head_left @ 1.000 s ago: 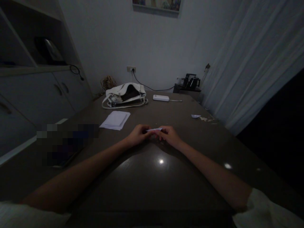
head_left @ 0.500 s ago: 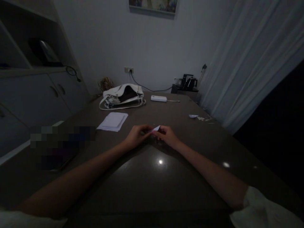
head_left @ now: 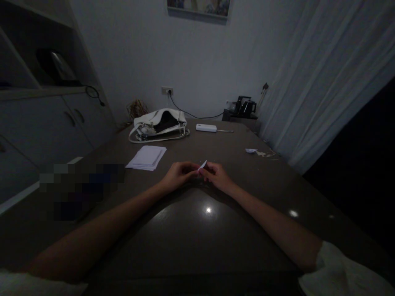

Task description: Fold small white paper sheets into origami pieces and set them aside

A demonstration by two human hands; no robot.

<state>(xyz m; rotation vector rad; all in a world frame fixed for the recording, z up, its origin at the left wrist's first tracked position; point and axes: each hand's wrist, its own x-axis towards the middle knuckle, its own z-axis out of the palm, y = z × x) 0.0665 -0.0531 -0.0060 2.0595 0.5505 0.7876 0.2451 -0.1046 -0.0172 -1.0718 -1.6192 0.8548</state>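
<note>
A small folded piece of white paper (head_left: 203,165) is pinched between my two hands, just above the dark table (head_left: 197,238). My left hand (head_left: 179,176) grips its left side with thumb and fingertips. From the right, my right hand (head_left: 217,176) holds it the same way. Only a narrow pointed part of the paper shows; my fingers hide the rest. Beyond my left hand lies a stack of white paper sheets (head_left: 147,157). Farther right on the table rests another small folded paper (head_left: 251,151).
A white handbag (head_left: 159,123) stands open at the back left, beside a white rectangular device (head_left: 206,128) with a short cable. Paper scraps (head_left: 264,154) lie near the right edge. Blurred-out items occupy the left side. A black kettle (head_left: 247,108) stands beyond the table.
The folded paper has tilted between my fingers, so it now shows as a thinner sliver. My hands have stayed almost in the same place.
</note>
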